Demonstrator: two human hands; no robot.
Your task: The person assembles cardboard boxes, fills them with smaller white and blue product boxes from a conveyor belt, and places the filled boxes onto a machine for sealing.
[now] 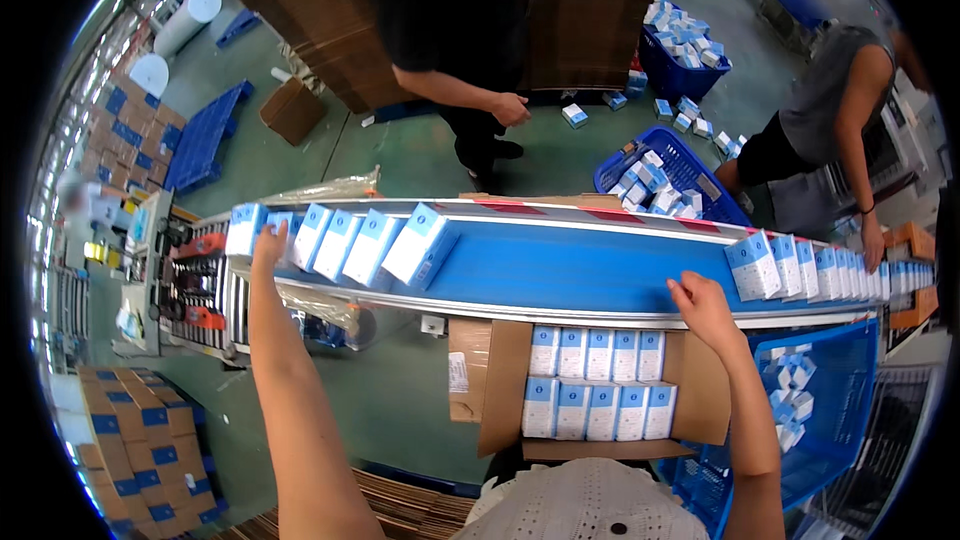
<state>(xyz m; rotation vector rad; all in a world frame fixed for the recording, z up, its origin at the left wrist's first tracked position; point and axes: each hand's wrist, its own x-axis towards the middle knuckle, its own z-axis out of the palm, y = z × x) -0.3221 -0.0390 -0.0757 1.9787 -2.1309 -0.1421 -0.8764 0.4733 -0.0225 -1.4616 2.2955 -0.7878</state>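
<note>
Small white-and-blue cardboard cartons (pixel 345 243), rectangular, lean in a tilted row on the blue conveyor belt (pixel 580 270), at about 10 o'clock from the open box below.

Left hand (pixel 268 243): reaches to the belt's left end, fingers laid against the leftmost cartons of that row. Grip looks loosely spread, palm flat to a carton face; no pinch seen.

Right hand (pixel 703 307): rests on the near metal rail of the belt at about 2 o'clock, fingers curled over the edge, holding nothing. A second row of the same cartons (pixel 800 268) stands just to its right, apart from the hand.

Open brown corrugated shipping box (pixel 500 380) sits below the belt, flaps out, with two neat rows of cartons (pixel 598 383) packed upright inside.

Handling judgement: cartons appear light, stiff-walled, smooth printed card, so somewhat slippery and easy to dent at corners. Best taken across the two broad faces, several pressed together as a block from both ends.

Around: blue plastic crates (pixel 830 410) of loose cartons at 3 o'clock and beyond the belt; a person in a black top (pixel 450 10) at 12 o'clock; another person in a grey sleeveless top (pixel 830 90) at 1 o'clock, with a hand on the belt's far rail.
</note>
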